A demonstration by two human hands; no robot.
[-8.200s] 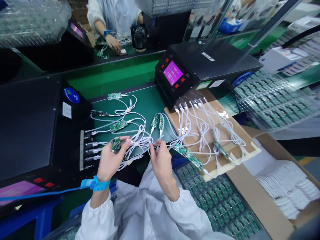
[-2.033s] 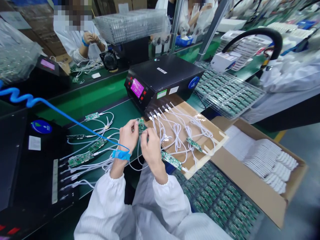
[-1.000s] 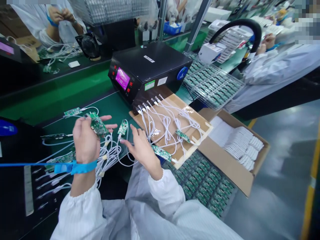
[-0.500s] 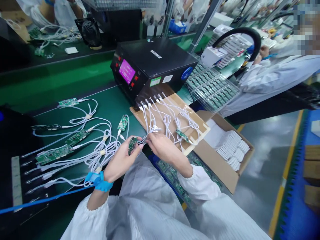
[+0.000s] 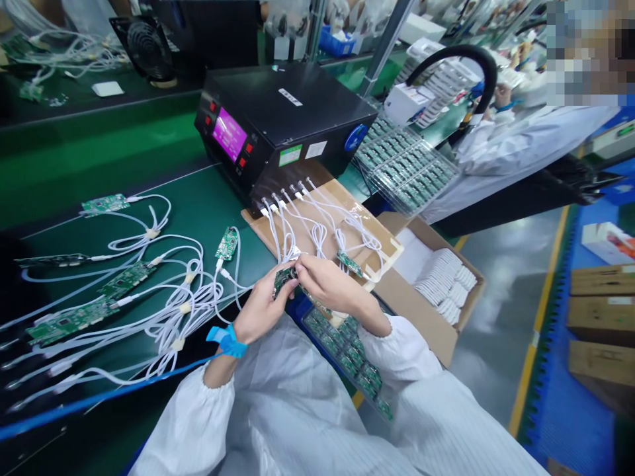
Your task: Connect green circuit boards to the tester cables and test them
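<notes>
My left hand, with a blue wrist strap, pinches a small green circuit board by its edge. My right hand is closed on the end of a white cable right at that board. The cable runs back to the black tester box with a pink screen. Both hands meet over the near corner of a brown cardboard sheet.
Several boards on white cables lie on the green mat at left. A tray of green boards sits under my right forearm. A cardboard box of white parts stands to the right. A co-worker in a white coat is at the right.
My hands stay joined on the board and cable and have shifted slightly right toward the cardboard sheet. The view has swung to the right.
</notes>
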